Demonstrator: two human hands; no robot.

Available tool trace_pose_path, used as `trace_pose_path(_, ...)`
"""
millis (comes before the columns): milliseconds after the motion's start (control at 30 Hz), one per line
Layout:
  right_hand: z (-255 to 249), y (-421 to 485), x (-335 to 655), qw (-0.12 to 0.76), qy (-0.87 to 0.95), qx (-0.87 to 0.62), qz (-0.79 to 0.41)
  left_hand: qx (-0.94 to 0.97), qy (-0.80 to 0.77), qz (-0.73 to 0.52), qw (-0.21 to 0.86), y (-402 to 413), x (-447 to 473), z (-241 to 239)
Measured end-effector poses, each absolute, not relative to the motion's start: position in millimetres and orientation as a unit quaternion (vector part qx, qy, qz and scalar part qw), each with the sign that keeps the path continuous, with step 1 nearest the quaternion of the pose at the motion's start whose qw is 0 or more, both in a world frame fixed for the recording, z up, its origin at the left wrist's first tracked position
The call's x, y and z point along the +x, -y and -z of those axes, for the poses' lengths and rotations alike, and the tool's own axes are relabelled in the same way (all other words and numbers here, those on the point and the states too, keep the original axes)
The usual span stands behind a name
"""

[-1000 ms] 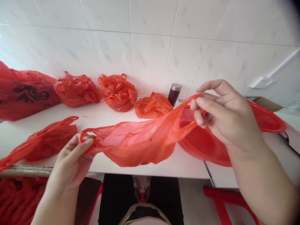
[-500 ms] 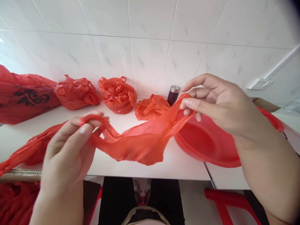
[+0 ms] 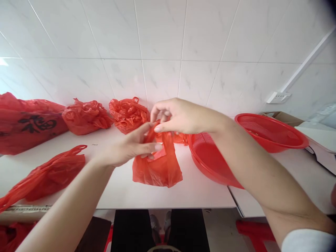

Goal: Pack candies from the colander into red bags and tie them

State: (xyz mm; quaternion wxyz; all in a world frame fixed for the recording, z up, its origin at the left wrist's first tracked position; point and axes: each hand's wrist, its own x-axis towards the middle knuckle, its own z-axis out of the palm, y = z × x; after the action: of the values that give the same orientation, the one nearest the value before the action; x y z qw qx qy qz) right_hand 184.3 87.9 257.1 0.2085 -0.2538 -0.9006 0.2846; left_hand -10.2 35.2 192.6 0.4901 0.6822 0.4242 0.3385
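Both hands meet at the top of a thin red bag (image 3: 157, 168) above the middle of the table (image 3: 115, 189). The right hand (image 3: 181, 117) comes in from above, thumb and forefinger pressed together on the bunched top of the film; its other fingers curl loosely. The left hand (image 3: 128, 148) lies just below and to the left, thumb and fingers closed on the same gathered plastic, so the two grips touch or nearly touch. Held this way by its top, the bag hangs straight down as a flat, folded-looking pouch, its lower edge at or just above the tabletop. Whether anything is inside cannot be told; it looks slack and thin.

Just right of the bag sits a red basket (image 3: 210, 161), perforated, with nothing visible in the part that shows. A second basket (image 3: 273, 134) stands behind it to the right, partly over a cardboard box (image 3: 283, 117); what it holds cannot be seen.

Along the tiled wall lie three crumpled bags: one (image 3: 86, 117) at left, one (image 3: 128, 113) behind the hands, and a large printed bag (image 3: 26, 124) at far left. Near the front left edge, a flattened bag (image 3: 49, 175) lies well apart from the hands.
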Motion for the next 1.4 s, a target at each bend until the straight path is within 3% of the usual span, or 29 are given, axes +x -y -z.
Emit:
trace_pose_path(67, -252, -90, 168, 0.222, 0.900, -0.208, -0.313, 0.693, -0.428, -0.292, 0.502, -41, 0, -193)
trace_pose_path(200, -232, -99, 166, 0.264, 0.879, -0.164, -0.362, 0.645, -0.447, -0.327, 0.526, -47, 3, -185)
trace_pose_path(500, -185, -65, 235, 0.243, 0.853, -0.259, -0.383, 0.637, -0.447, -0.336, 0.530, -36, -1, -166)
trace_pose_path(667, -98, -17, 293, 0.234, 0.813, -0.517, -0.131, 0.651, -0.500, -0.316, 0.475, -34, -28, -161)
trace_pose_path(833, -26, 34, 284, 0.288, 0.814, -0.503, -0.026, 0.646, -0.515, -0.323, 0.462, -49, -45, -149)
trace_pose_path(1200, -40, -31, 298, 0.368, 0.754, -0.544, 0.002, 0.646, -0.514, -0.301, 0.477, -46, -17, -156)
trace_pose_path(1400, -94, -40, 231, 0.468, 0.761, -0.374, -0.251, 0.664, -0.483, -0.290, 0.492, -38, 3, -166)
